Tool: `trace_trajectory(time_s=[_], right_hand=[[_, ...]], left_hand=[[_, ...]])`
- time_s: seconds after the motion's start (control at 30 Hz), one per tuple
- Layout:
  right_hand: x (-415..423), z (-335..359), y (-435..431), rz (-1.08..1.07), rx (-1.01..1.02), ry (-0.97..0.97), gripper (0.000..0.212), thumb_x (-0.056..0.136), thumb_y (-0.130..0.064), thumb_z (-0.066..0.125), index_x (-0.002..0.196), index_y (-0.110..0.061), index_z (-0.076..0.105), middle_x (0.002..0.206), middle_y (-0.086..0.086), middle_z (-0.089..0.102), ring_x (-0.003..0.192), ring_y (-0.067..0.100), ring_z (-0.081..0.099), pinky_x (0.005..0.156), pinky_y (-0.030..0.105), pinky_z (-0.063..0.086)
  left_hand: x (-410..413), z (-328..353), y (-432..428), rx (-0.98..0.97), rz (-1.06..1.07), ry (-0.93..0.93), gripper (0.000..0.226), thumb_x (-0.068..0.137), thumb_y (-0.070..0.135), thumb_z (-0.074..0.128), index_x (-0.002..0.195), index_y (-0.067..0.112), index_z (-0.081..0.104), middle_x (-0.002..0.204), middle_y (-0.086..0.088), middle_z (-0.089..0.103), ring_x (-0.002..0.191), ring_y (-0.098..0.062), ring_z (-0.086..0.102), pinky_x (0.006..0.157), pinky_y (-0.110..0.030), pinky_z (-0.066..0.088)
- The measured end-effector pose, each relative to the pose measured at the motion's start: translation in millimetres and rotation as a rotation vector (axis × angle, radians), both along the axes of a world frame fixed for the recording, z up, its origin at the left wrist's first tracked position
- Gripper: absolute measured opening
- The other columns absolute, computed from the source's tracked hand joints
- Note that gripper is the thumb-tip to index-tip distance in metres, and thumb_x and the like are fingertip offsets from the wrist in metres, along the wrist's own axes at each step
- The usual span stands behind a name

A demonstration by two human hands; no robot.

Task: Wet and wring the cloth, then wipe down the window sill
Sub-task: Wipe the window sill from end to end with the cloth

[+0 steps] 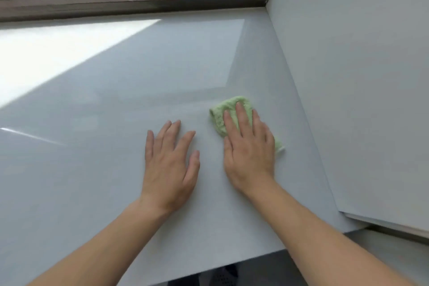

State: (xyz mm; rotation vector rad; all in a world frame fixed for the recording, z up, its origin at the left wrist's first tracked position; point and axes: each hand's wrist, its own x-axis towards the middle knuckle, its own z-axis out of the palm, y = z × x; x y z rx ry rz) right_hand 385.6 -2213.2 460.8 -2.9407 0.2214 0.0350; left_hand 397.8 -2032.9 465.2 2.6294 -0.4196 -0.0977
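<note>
A folded light-green cloth [220,114] lies on the wide white window sill [116,104], toward its right side. My right hand [249,148] lies flat on top of the cloth with fingers spread, pressing it down; most of the cloth is hidden under the palm. My left hand [170,162] rests flat on the bare sill just left of it, fingers apart, holding nothing.
A dark window frame [130,4] runs along the back of the sill. A white side wall [359,88] rises close on the right of the cloth. Sunlight falls on the sill's left part. The sill's front edge [209,269] is near my forearms.
</note>
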Motion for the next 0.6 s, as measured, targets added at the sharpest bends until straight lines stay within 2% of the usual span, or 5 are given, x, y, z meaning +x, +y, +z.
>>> trace_trajectory(time_s=[0.1,0.17,0.37,0.5,0.6], right_hand=[[-81,1,0,0.296,0.018,0.045,0.059,0.097,-0.033,0.038,0.155,-0.03,0.029,0.166,-0.004,0.015,0.152,0.027,0.014,0.118,0.047,0.018],[-101,1,-28,0.39,0.02,0.049,0.058,0.098,-0.033,0.038,0.155,-0.032,0.03,0.166,-0.006,0.015,0.153,0.025,0.013,0.119,0.045,0.016],[-119,3,-82,-0.076,0.01,0.065,0.058,0.099,-0.038,0.025,0.157,-0.031,0.025,0.166,-0.006,0.014,0.151,0.026,0.015,0.117,0.048,0.024],[-176,3,-63,0.0,-0.035,0.097,0.058,0.101,-0.036,0.023,0.158,-0.031,0.018,0.167,-0.005,0.008,0.153,0.025,0.008,0.12,0.044,0.013],[-174,6,-76,0.078,-0.033,0.122,0.057,0.101,-0.036,0.023,0.158,-0.031,0.02,0.167,-0.007,0.008,0.153,0.024,0.007,0.12,0.04,0.007]], left_hand=[[-13,-6,2,0.085,-0.023,-0.008,0.057,0.096,0.045,0.026,0.143,0.02,0.046,0.161,-0.01,0.026,0.151,-0.024,0.013,0.123,-0.048,0.003],[-14,-5,1,0.094,-0.009,-0.01,0.06,0.095,0.045,0.023,0.144,0.02,0.047,0.161,-0.01,0.026,0.151,-0.025,0.014,0.122,-0.047,0.002],[-23,0,-5,0.141,-0.005,0.037,0.069,0.09,0.051,0.018,0.148,0.021,0.039,0.163,-0.011,0.018,0.152,-0.026,0.005,0.121,-0.049,-0.006],[-37,-1,-33,0.201,-0.066,0.026,0.067,0.091,0.054,0.02,0.149,0.024,0.035,0.164,-0.011,0.014,0.152,-0.028,0.001,0.119,-0.056,-0.009],[-40,-3,-45,0.254,-0.047,0.004,0.062,0.092,0.053,0.023,0.148,0.026,0.032,0.164,-0.01,0.014,0.152,-0.031,0.001,0.118,-0.059,-0.007]])
